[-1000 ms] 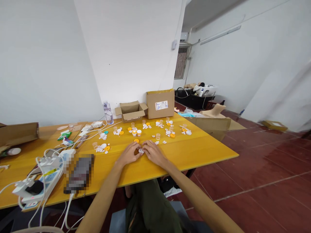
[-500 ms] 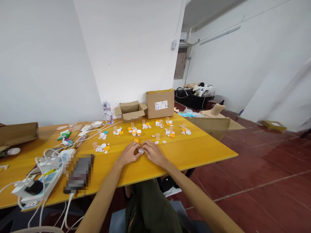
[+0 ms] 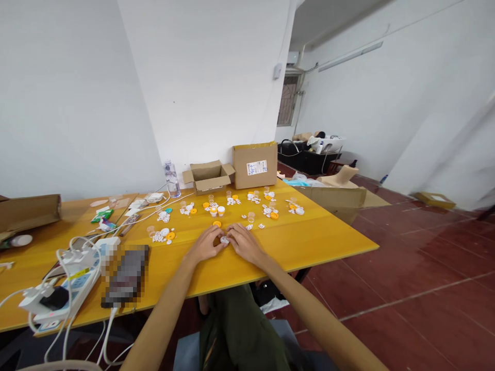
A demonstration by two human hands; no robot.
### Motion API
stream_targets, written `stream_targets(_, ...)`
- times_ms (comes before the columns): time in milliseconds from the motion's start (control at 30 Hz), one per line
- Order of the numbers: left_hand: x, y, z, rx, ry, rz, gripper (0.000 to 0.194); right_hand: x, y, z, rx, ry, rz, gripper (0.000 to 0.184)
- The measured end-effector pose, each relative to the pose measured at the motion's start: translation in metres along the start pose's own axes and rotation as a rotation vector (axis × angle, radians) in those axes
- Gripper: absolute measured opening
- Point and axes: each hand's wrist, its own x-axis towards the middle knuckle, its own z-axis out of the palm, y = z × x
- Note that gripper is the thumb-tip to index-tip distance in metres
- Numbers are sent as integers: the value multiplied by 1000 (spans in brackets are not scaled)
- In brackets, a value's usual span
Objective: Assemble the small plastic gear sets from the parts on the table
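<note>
- From the small whitish piece [image 3: 225, 239], an open carton [image 3: 212, 183] sits at twelve o'clock, its contents hidden.
- A taped carton [image 3: 255, 169] stands at one o'clock; a clear cup [image 3: 251, 217], contents unclear, at two.
- The piece, roundish and partly covered, is over the desk [image 3: 309, 237], pinched by left hand [image 3: 205, 244] and right hand [image 3: 243, 242].
</note>
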Motion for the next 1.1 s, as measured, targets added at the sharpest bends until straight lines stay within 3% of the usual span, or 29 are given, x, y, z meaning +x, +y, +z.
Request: stream_targets(1100,0,1,-2,-53,8,10,5,1,3,1,53,-14,33,18)
